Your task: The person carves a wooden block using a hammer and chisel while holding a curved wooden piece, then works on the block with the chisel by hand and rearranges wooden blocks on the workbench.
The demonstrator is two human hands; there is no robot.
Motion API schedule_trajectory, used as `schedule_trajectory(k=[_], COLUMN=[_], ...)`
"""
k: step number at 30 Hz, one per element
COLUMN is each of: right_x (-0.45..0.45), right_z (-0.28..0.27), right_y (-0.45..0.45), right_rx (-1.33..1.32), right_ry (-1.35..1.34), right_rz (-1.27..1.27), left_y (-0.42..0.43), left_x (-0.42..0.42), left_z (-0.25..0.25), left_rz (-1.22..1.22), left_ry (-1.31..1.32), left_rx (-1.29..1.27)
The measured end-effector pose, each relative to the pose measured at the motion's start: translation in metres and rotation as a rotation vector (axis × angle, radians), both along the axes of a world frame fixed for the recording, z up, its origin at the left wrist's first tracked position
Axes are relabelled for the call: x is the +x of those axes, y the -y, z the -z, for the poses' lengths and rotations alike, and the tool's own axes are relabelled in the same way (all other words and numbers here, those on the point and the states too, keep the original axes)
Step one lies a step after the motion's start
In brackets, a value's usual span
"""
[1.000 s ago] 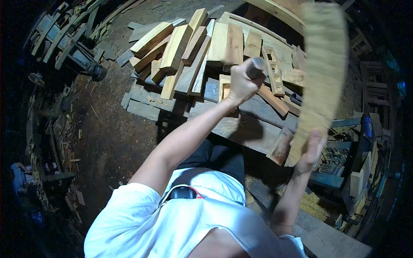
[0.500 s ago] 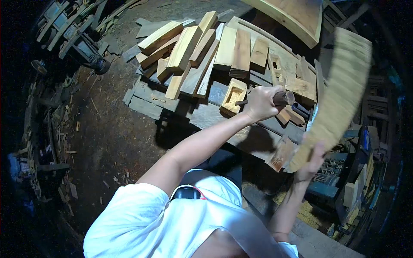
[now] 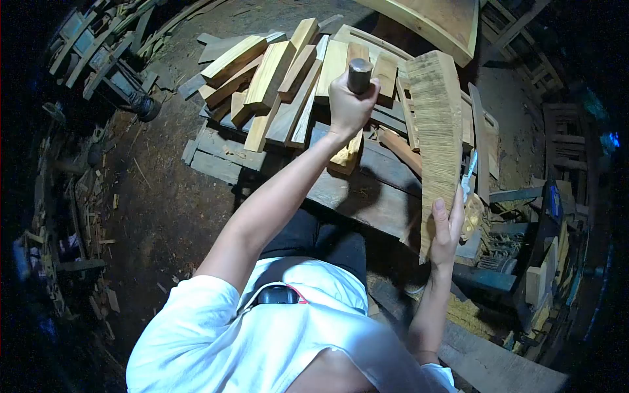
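- Since half a second ago in the head view, the left hand [image 3: 349, 105] has shifted up and leftward with its tool, while the curved wooden slab [image 3: 435, 124] has swung left, nearer to that hand
- Head view: the left hand is closed firmly round a dark cylindrical handle [image 3: 360, 77], whose flat, shiny end faces up toward the camera; whatever lies below the fist is hidden, so I cannot tell what the tool's other end touches
- Right hand [image 3: 446, 230] is wrapped round the narrow lower part of the slab, thumb laid along the face and the other fingers round the far edge, mostly out of sight
- From that grip the slab rises away from the body, its broad end just beside the left hand but apart from the handle, its face covered in rough cross lines
- Hollowed block [image 3: 344, 164] sits on the workbench [image 3: 370, 203] just below the left fist, partly covered by the wrist, pale wood showing past it
- Behind and to the left of the left hand lie the wooden blocks [image 3: 270, 75], heaped at slants over one another
- Beyond the slab at upper right is a framed wooden panel [image 3: 438, 23]
- Right of the right forearm stands a machine with a blue edge [image 3: 488, 278], with yellowish sawdust [image 3: 466, 314] below it
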State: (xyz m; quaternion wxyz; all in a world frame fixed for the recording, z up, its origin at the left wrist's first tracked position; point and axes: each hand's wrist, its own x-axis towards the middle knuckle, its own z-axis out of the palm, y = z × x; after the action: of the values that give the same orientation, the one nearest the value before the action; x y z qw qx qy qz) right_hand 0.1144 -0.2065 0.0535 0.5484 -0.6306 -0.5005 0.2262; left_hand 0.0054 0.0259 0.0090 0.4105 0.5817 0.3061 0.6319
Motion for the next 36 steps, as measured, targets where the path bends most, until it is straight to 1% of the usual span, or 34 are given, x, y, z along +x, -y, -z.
schedule_trajectory(k=[1, 4, 7, 11, 14, 16, 17, 19, 20, 21, 23, 25, 26, 27, 28, 30, 31, 33, 34, 36], right_x=[0.001, 0.002, 0.001, 0.002, 0.005, 0.018, 0.025, 0.035, 0.035, 0.037, 0.04, 0.026, 0.025, 0.027, 0.029, 0.033, 0.037, 0.035, 0.029, 0.007], right_z=[0.003, 0.005, 0.008, 0.007, 0.012, 0.015, 0.013, 0.0, -0.01, -0.008, -0.004, -0.007, -0.006, -0.005, -0.001, 0.008, 0.009, 0.003, -0.003, -0.014], right_y=[0.0, 0.005, 0.009, 0.01, 0.008, 0.012, 0.015, 0.02, 0.019, 0.02, 0.025, -0.005, -0.004, -0.005, -0.005, 0.005, 0.01, 0.017, 0.011, -0.006], right_rx=[-0.002, -0.046, -0.052, -0.072, -0.068, -0.001, -0.005, 0.204, 0.275, 0.278, -0.176, -0.187, -0.184, -0.141, -0.1, -0.05, 0.041, 0.044, 0.052, -0.107], right_ry=[-0.035, -0.049, -0.013, -0.045, -0.05, 0.283, 0.281, -0.315, -0.426, -0.425, -0.111, 0.436, 0.437, 0.266, 0.09, -0.268, -0.441, -0.506, -0.502, 0.123], right_rz=[-0.018, -0.002, 0.071, 0.038, 0.065, 0.35, 0.352, 0.302, 0.169, 0.166, 0.384, 0.073, 0.071, 0.143, 0.206, 0.34, 0.289, 0.097, 0.101, 0.033], left_y=[-0.001, 0.001, 0.006, 0.011, 0.014, 0.018, 0.021, 0.025, 0.026, 0.028, 0.033, 0.035, 0.036, 0.035, 0.036, 0.041, 0.041, 0.043, 0.045, 0.047], left_x=[0.0, 0.005, 0.009, 0.011, 0.013, 0.017, 0.021, 0.028, 0.032, 0.034, 0.037, 0.039, 0.039, 0.039, 0.041, 0.04, 0.041, 0.05, 0.054, 0.061], left_z=[0.005, 0.015, 0.018, 0.016, 0.016, 0.014, 0.014, 0.016, 0.02, 0.02, 0.021, 0.023, 0.024, 0.023, 0.023, 0.022, 0.02, 0.025, 0.026, 0.034], left_rz=[-0.006, 0.132, 0.14, 0.136, 0.17, 0.171, 0.174, 0.224, 0.261, 0.235, 0.218, 0.213, 0.204, 0.19, 0.172, 0.167, 0.168, 0.166, 0.151, 0.122], left_ry=[0.0, 0.047, 0.038, 0.02, -0.029, -0.076, -0.079, -0.113, -0.15, -0.173, -0.251, -0.28, -0.305, -0.328, -0.262, -0.305, -0.34, -0.327, -0.372, -0.507], left_rx=[-0.002, -0.048, -0.008, 0.069, 0.072, 0.145, 0.142, 0.183, 0.164, 0.195, 0.211, 0.228, 0.22, 0.217, 0.21, 0.207, 0.219, 0.207, 0.218, 0.229])
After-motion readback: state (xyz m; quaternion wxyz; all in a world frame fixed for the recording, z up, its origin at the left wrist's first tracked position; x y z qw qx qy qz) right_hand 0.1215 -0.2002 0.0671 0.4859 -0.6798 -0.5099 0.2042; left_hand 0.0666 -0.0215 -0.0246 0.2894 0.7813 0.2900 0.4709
